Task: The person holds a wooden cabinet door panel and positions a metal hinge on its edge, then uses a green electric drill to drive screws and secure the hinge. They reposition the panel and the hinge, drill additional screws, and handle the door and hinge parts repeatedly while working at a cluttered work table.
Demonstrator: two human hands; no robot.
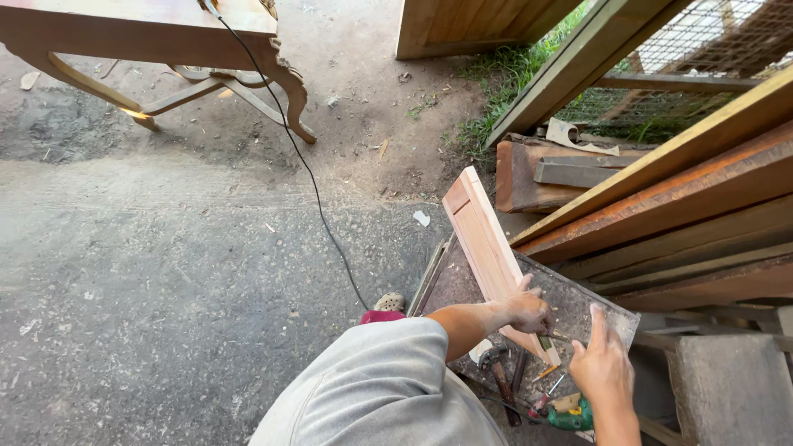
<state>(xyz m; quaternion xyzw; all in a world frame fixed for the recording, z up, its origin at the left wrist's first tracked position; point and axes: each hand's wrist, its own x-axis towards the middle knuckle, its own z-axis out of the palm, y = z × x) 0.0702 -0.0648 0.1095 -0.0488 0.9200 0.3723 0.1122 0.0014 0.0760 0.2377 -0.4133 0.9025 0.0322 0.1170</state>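
Looking down, I see my left hand [527, 311] resting on a long, pale wooden board [487, 248]. My fingers are curled over the board's right edge near its low end, so that hand is gripping the board. The board lies slanted, with its far end pointing up and away from me. Its low end sits on a flat, dusty tray [578, 301].

My right hand [601, 367] is just beside the board, to its right. That hand is flat, with the fingers straight and pointing up, and it holds nothing. It hovers over the tray's near corner.

Under my hands lie some tools. A hammer [499, 372] with a dark handle is near my left arm. A green power tool [570, 415] sits close to my right wrist.

Big planks [686, 198] are stacked on the right. A black cable [306, 165] runs across the dirt ground to a carved wooden table [140, 33] far off.
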